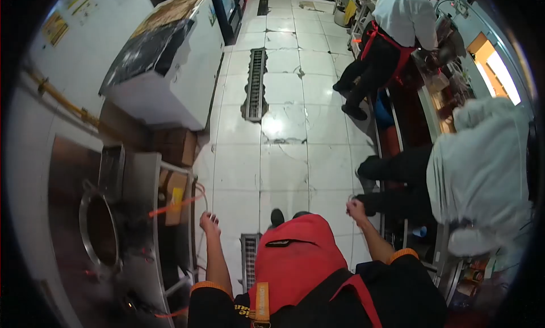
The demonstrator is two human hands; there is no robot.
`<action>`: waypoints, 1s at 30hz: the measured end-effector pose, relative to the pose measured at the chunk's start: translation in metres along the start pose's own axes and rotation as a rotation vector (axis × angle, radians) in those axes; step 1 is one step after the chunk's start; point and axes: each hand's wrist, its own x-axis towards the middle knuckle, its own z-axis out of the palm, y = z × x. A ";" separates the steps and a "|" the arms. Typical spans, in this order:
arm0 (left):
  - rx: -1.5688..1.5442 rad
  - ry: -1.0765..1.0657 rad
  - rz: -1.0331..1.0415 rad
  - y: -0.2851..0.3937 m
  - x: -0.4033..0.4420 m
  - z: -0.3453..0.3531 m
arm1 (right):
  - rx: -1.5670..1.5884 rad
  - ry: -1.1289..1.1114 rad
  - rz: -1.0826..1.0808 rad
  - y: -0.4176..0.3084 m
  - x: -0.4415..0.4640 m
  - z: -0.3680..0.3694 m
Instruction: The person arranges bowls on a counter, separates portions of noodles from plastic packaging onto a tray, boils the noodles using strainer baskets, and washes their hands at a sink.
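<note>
My left hand (209,222) hangs low at my left side with its fingers loosely bent and a little apart, nothing visible in it. Just left of it, an orange hose (180,205) loops out from the steel stove counter (142,186). On my right, my right hand (356,210) is held out with curled fingers, and I see nothing in its grasp. It appears close to the dark-trousered leg of a co-worker (477,169) in a white top. I wear a red apron (298,254) over black clothing with orange cuffs.
Cracked white tiles (284,175) form the aisle, with a metal floor drain (256,84). A white chest freezer (193,61) and a cardboard box (173,146) line the left. Another co-worker (392,33) stands at the right-hand counter. A large round pan (101,228) sits on the stove.
</note>
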 end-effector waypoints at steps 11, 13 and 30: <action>0.329 -0.566 0.270 0.113 0.047 0.530 | -0.569 -0.161 0.329 -0.068 0.244 0.018; 0.338 -0.518 0.154 0.125 0.050 0.571 | -0.967 -0.300 0.140 -0.113 0.292 0.019; 0.508 -1.031 0.224 0.197 0.209 1.261 | 0.146 0.286 -0.025 -0.573 0.777 0.021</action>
